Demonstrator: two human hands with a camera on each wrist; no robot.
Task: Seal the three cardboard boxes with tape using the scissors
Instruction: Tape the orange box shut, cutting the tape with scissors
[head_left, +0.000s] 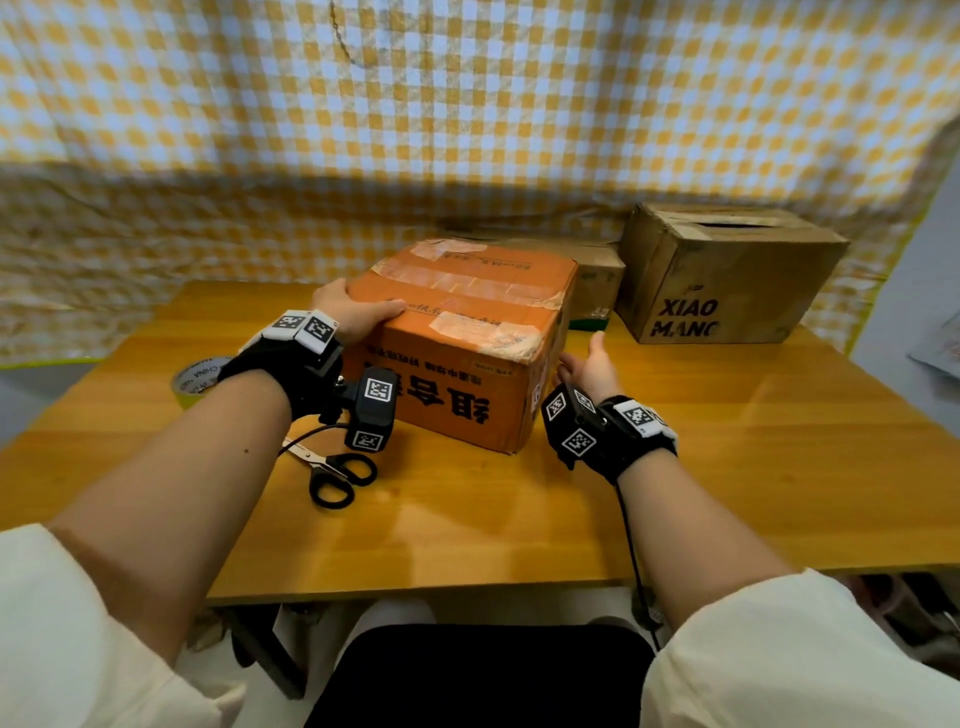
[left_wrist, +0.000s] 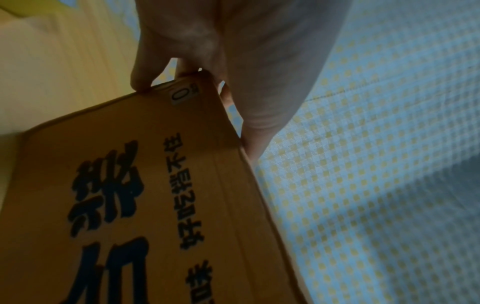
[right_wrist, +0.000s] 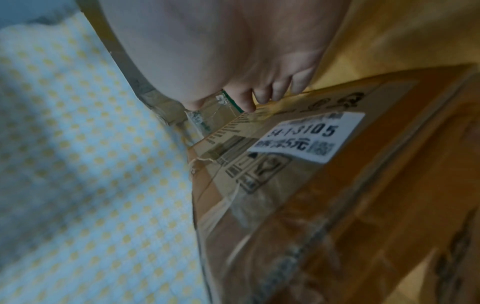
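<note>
An orange cardboard box (head_left: 467, 332) with old tape strips across its top sits mid-table, turned at an angle. My left hand (head_left: 358, 314) grips its near-left top corner, thumb on the lid and fingers (left_wrist: 141, 82) down the side panel (left_wrist: 155, 185). My right hand (head_left: 589, 366) lies open against the box's right face (right_wrist: 337, 185), its fingertips (right_wrist: 270, 94) at the far edge. Black-handled scissors (head_left: 337, 473) lie shut on the table under my left wrist. A tape roll (head_left: 195, 376) sits to the left, partly hidden by my left forearm.
A brown box (head_left: 727, 275) printed XIAO MANG stands at the back right, its top flaps gaping. A third, lower brown box (head_left: 597, 280) is tucked behind the orange one. The wooden table (head_left: 727, 467) is backed by a yellow checked cloth (head_left: 467, 104).
</note>
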